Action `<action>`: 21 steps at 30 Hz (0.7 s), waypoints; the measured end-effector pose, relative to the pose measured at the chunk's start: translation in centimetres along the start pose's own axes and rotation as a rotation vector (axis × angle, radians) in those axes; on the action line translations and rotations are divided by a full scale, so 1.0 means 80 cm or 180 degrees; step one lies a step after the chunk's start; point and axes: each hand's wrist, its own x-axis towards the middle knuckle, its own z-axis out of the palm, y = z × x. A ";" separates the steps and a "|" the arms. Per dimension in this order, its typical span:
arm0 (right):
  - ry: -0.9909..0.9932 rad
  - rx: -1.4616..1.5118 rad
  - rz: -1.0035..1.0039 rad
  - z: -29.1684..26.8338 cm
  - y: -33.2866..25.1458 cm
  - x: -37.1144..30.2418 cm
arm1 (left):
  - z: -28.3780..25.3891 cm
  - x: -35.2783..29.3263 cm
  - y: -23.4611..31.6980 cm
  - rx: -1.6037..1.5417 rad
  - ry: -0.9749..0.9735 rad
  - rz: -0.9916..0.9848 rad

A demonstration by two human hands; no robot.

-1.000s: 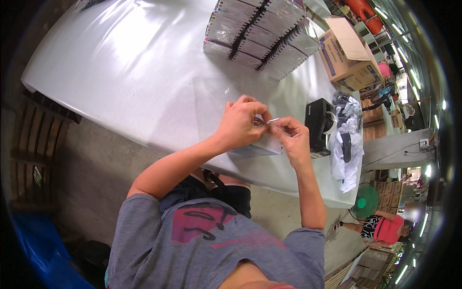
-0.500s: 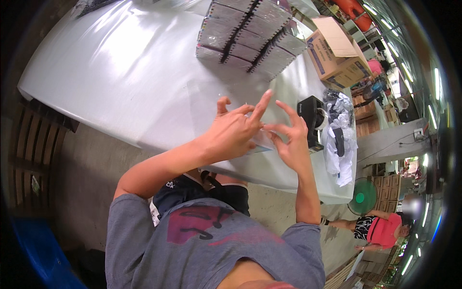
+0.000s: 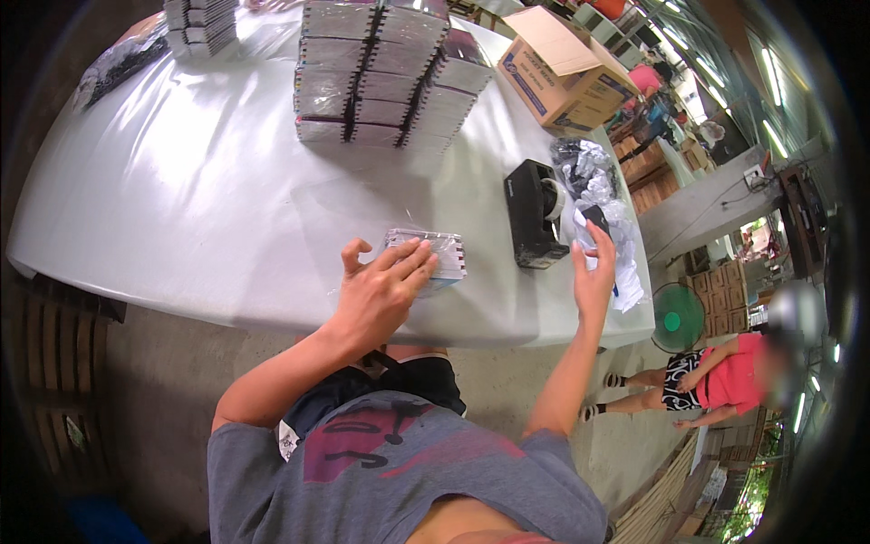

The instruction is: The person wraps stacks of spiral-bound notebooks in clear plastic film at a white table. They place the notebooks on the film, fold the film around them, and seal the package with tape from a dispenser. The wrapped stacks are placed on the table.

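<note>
A small pack of spiral-bound notebooks in clear plastic (image 3: 450, 255) lies near the front edge of the white table. My left hand (image 3: 382, 288) rests on it with the fingers stretched flat across its top, the thumb raised to one side. To the right stands a black tape dispenser (image 3: 527, 222) with a roll in it. My right hand (image 3: 594, 276) is lifted just right of the dispenser, thumb and fingers apart, and I see nothing in it. A sheet of clear film (image 3: 335, 204) lies flat behind the pack.
Tall stacks of wrapped notebooks (image 3: 376, 82) stand at the back, another stack (image 3: 201, 27) farther left. An open cardboard box (image 3: 571, 77) sits back right. Crumpled plastic (image 3: 625, 245) lies along the right edge. A person in a pink top (image 3: 729, 372) stands beyond a green fan (image 3: 672, 317).
My hands were close together above the table and have parted. The left came down onto the pack; the right moved right, past the dispenser. The view has shifted, showing more of the table's back.
</note>
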 end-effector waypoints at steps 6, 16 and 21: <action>-0.1109 0.1005 0.2337 0.031 0.138 0.047 | 0.000 0.002 0.006 0.0003 0.0009 0.0025; -0.0828 0.3294 0.2807 0.044 0.137 0.032 | -0.001 0.005 0.003 0.0003 -0.0017 0.0046; -0.0600 0.4477 0.2277 0.037 0.151 -0.007 | -0.003 0.003 0.001 -0.0054 -0.0041 0.0050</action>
